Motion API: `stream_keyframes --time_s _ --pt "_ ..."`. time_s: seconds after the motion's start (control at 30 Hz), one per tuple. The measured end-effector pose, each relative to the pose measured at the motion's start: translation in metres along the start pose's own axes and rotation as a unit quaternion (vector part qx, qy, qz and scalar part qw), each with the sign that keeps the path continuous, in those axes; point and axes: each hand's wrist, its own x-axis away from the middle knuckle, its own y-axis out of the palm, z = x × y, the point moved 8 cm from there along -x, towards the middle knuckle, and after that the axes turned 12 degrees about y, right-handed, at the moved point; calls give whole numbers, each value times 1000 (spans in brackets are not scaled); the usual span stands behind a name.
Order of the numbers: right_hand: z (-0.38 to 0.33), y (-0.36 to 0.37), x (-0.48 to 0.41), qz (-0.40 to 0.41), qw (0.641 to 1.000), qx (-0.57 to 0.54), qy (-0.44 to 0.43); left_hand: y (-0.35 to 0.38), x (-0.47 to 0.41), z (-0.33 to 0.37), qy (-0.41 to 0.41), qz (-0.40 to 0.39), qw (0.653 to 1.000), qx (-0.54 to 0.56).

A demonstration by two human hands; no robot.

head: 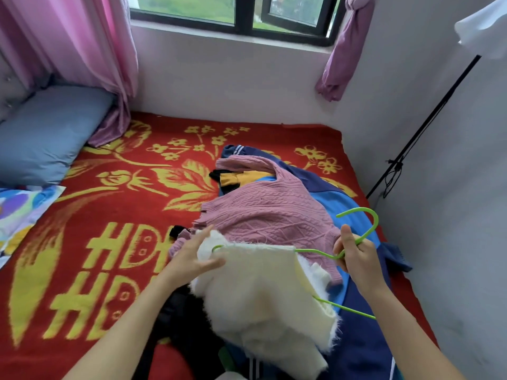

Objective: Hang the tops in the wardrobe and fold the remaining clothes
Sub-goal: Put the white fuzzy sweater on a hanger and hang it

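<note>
The only readable writing is woven in large yellow capitals into the red blanket that covers the bed, toward the bed's near edge and left of the pile of clothes. The upper row reads "HD", and whatever follows is hidden under the clothes. The lower row begins with "H" and then a partly covered letter, perhaps "D" or "B".

Window: dark frame, greenery outside, daylight coming in.
Walls: plain white.
Curtain: pink, at the left.
Bed cover: red with yellow flowers.
Pillow: grey-blue, far left.
</note>
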Motion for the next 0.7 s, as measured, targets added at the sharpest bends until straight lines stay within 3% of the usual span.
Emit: stream_keyframes --time_s 0.07,0.33,0.57,0.7 --pt "13 -1 -4 -1 1000 0 17 8 5 -12 -12 -43 999 31" --pt "5 -18 -10 8 998 64 -28 -23 2 13 65 75 993 59" --pt "-9 -13 4 68 991 101 -59 -6 -2 47 127 40 991 5" --pt "-20 -14 12 99 982 132 -94 -11 3 39 102 60 993 27"
